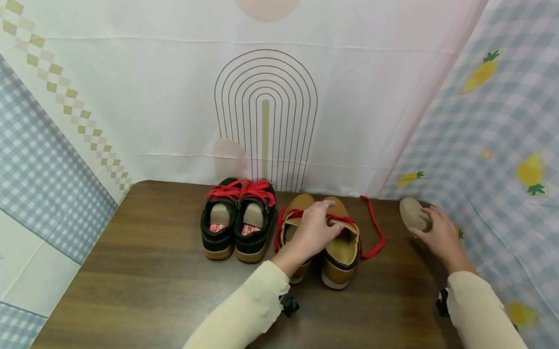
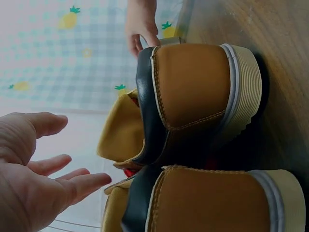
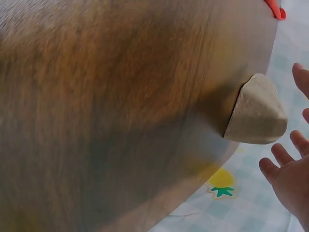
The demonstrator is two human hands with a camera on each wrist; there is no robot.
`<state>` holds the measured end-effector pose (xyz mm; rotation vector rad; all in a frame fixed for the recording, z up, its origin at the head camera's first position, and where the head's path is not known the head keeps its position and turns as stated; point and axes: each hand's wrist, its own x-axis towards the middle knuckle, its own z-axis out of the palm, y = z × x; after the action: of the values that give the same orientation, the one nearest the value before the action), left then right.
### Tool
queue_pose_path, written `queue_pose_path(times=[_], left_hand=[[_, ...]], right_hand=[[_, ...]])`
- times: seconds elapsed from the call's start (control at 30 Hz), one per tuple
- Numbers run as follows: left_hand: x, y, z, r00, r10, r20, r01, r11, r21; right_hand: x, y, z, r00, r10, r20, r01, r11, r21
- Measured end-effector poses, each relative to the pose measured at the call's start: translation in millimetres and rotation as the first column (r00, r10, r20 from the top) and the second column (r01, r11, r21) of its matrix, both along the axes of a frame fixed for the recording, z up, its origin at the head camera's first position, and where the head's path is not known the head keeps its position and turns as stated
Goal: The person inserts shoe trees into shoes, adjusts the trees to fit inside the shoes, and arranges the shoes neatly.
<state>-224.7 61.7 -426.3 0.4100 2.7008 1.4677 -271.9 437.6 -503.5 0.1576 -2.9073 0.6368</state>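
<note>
My left hand hovers over a pair of tan shoes, its fingers spread and holding nothing. The right tan shoe shows its open collar, while the left tan shoe is partly hidden beneath that hand. In the left wrist view, the brown heel of one shoe stands apart from my fingers. At the table's far right corner lies a beige moulded shoe insert. My right hand is beside it, and the right wrist view shows loosely spread fingers close to the insert without gripping it.
Left of the tan pair stand two black shoes with red laces and beige inserts inside. A red shoelace trails from the right tan shoe onto the brown table. Hanging cloths border the table behind and at both sides.
</note>
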Motion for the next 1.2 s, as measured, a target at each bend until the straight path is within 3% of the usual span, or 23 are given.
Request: queue_pose_path(times=[0.33,0.77,1.2], left_hand=[[-4.3,2.6,-11.8,0.999,-0.004,0.038,0.006,0.998,-0.07],[-9.1,2.2,-30.3,0.999,0.048,0.014,-0.046,0.992,-0.114],[-16.3,3.9,-34.0,0.998,0.061,-0.022,-0.064,0.989,-0.137]], right_hand=[[-4.4,4.2,-5.2,0.99,-0.033,0.137,0.037,0.999,-0.029],[-5.0,7.4,-17.9,0.987,-0.054,0.152,0.065,0.996,-0.067],[-8.8,6.4,-24.1,0.991,-0.096,0.09,0.103,0.991,-0.081]])
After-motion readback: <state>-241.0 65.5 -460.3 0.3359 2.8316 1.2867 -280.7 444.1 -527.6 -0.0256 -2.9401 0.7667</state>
